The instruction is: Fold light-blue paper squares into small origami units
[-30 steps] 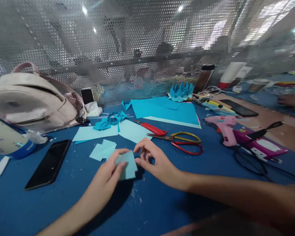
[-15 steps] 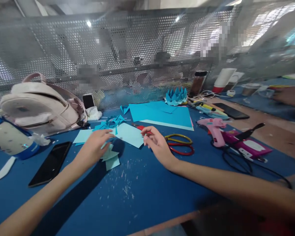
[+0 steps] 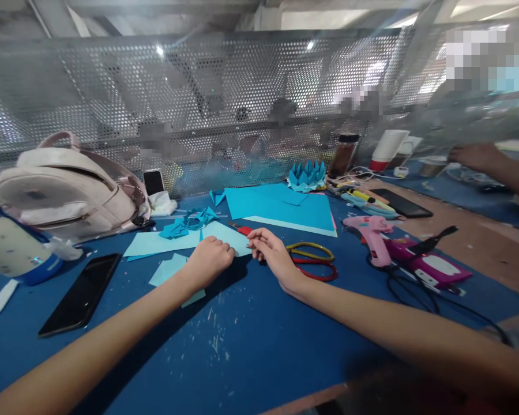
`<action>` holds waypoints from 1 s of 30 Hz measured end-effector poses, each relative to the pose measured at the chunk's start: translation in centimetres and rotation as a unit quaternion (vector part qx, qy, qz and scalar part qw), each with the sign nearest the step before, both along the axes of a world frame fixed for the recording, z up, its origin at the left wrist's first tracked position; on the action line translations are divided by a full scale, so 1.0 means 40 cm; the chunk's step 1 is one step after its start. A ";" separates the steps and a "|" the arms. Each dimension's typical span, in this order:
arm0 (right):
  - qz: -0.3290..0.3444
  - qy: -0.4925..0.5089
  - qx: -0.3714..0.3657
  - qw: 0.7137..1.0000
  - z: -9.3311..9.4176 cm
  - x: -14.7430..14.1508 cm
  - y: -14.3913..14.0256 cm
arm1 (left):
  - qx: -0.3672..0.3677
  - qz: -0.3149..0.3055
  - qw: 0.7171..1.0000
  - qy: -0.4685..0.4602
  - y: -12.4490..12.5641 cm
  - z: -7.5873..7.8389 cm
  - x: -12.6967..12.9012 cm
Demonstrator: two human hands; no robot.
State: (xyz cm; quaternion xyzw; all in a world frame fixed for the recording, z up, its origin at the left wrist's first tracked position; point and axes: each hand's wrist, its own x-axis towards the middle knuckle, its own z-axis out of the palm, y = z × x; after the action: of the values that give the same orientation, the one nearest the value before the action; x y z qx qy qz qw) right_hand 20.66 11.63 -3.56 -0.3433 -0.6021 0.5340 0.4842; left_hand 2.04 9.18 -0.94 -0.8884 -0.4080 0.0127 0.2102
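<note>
My left hand (image 3: 210, 259) is curled into a fist on the near edge of a light blue paper sheet (image 3: 225, 233) on the blue table top. My right hand (image 3: 271, 252) lies just to its right, thumb and fingertips pinched together at the sheet's near right corner. A red cutter (image 3: 244, 230) pokes out behind my right hand. Yellow- and red-handled scissors (image 3: 313, 262) lie right beside it. Small light blue paper squares (image 3: 168, 269) rest under and left of my left forearm.
A black phone (image 3: 81, 294) lies at the left, with a pale bag (image 3: 64, 184) and a white-and-blue container (image 3: 12, 249) behind it. Folded blue scraps (image 3: 185, 222), large blue sheets (image 3: 281, 204) and a paper crown (image 3: 307, 176) sit further back. A pink glue gun (image 3: 369, 230) with cables is at the right. Another person's hand (image 3: 476, 155) is at the far right, and a mesh wall (image 3: 242, 104) stands behind.
My left hand left the small squares and moved right onto the light blue sheet, closing into a fist. My right hand stayed by the sheet's corner. The view tilted slightly.
</note>
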 end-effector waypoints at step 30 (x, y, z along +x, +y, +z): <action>0.152 -0.242 -0.006 0.958 0.092 0.055 0.049 | -0.026 -0.105 0.991 -0.081 -0.206 -0.023 -0.159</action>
State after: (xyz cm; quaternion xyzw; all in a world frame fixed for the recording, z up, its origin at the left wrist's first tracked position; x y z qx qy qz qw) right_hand 22.87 13.58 0.10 -0.3693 -0.7432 0.5060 0.2350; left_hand -4.31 0.92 -1.87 -0.9296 -0.3276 -0.0706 0.1535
